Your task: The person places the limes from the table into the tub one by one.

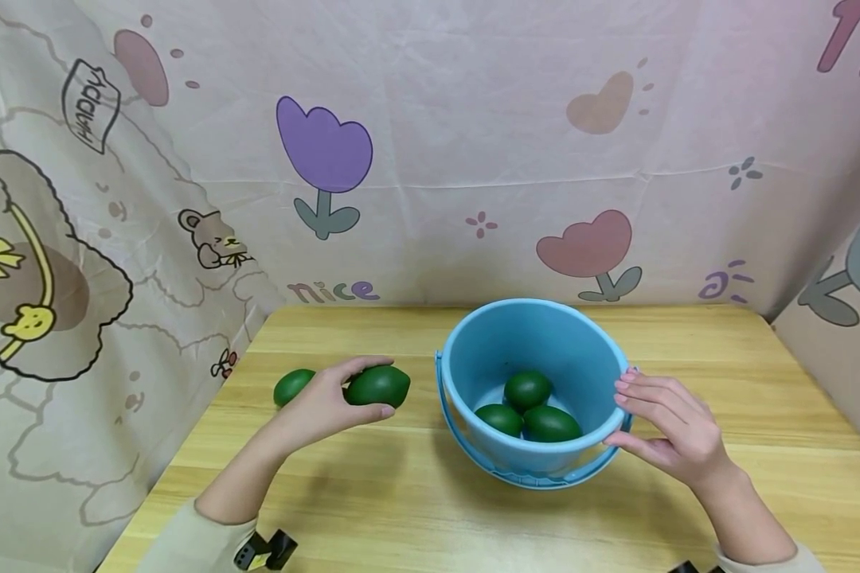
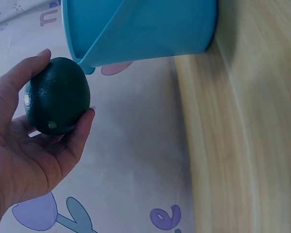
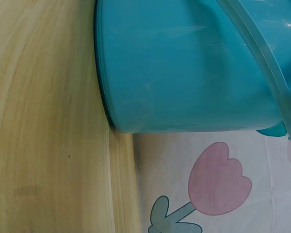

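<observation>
My left hand (image 1: pixel 333 402) holds a green lime (image 1: pixel 380 386) between thumb and fingers, raised above the table to the left of a light blue bucket (image 1: pixel 466 430). In the left wrist view the same lime (image 2: pixel 58 97) shows its pale stem spot, with fingers around it. Inside the bucket lie three more limes (image 1: pixel 529 390) on its floor. Another lime (image 1: pixel 292 386) sits on the table behind my left wrist, partly covered by it. My right hand (image 1: pixel 670 426) grips the bucket's right rim with fingertips and thumb; it is out of sight in the right wrist view.
The bucket stands upright on a wooden table (image 1: pixel 416 517), its handle (image 3: pixel 262 58) hanging down toward the front. A printed cloth (image 1: pixel 430 143) hangs behind the table and along both sides.
</observation>
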Tool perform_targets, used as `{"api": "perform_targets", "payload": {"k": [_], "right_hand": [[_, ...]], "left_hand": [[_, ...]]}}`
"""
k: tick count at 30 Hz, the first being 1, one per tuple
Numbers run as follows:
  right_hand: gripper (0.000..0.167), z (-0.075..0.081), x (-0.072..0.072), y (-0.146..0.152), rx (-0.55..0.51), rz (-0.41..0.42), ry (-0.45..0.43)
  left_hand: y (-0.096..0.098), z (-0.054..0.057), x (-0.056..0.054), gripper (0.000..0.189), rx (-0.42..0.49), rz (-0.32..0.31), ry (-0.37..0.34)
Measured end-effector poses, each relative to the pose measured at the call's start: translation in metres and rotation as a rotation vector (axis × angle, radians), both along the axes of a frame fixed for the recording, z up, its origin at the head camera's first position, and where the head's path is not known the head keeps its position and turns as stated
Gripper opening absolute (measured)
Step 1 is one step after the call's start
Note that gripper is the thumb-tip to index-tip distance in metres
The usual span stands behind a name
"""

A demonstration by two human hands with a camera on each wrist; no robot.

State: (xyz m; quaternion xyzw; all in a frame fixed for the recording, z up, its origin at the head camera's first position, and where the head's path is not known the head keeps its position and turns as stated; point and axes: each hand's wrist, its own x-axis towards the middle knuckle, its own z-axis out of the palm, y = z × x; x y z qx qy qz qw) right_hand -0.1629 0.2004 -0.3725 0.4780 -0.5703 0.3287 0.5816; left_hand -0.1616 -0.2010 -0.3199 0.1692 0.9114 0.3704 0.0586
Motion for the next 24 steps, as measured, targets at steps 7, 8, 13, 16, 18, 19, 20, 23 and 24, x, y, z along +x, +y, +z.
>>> {"api": "perform_targets", "payload": {"k": [7,8,13,16,18,19,20,23,24], "right_hand": [[0.047,0.0,0.0,0.0,-0.003,-0.003,0.001],[0.047,0.0,0.0,0.0,-0.002,-0.003,0.001],[0.047,-0.001,0.0,0.001,0.004,-0.005,-0.004],[0.047,-0.001,0.0,0.001,0.006,-0.006,-0.004],[0.047,-0.001,0.0,0.001,0.006,-0.004,-0.005],[0.047,-0.001,0.0,0.001,0.006,-0.004,-0.005],[0.047,-0.001,0.0,0.001,0.005,-0.003,-0.004],[0.046,-0.001,0.0,0.001,0.002,-0.002,-0.001],[0.047,-0.001,0.0,0.001,0.001,-0.001,-0.001]], "left_hand": [[0.006,0.009,0.0,0.06,0.024,-0.035,0.022],[0.007,0.01,0.001,0.06,0.024,-0.042,0.023],[0.01,0.018,0.003,0.061,0.034,-0.061,0.016],[0.013,0.023,0.004,0.061,0.045,-0.069,0.009],[0.015,0.025,0.004,0.062,0.041,-0.074,0.012],[0.016,0.027,0.003,0.062,0.037,-0.08,0.017],[0.017,0.028,0.003,0.062,0.032,-0.087,0.02],[0.02,0.032,0.0,0.061,0.02,-0.113,0.043],[0.02,0.033,-0.001,0.061,0.018,-0.122,0.049]]}}
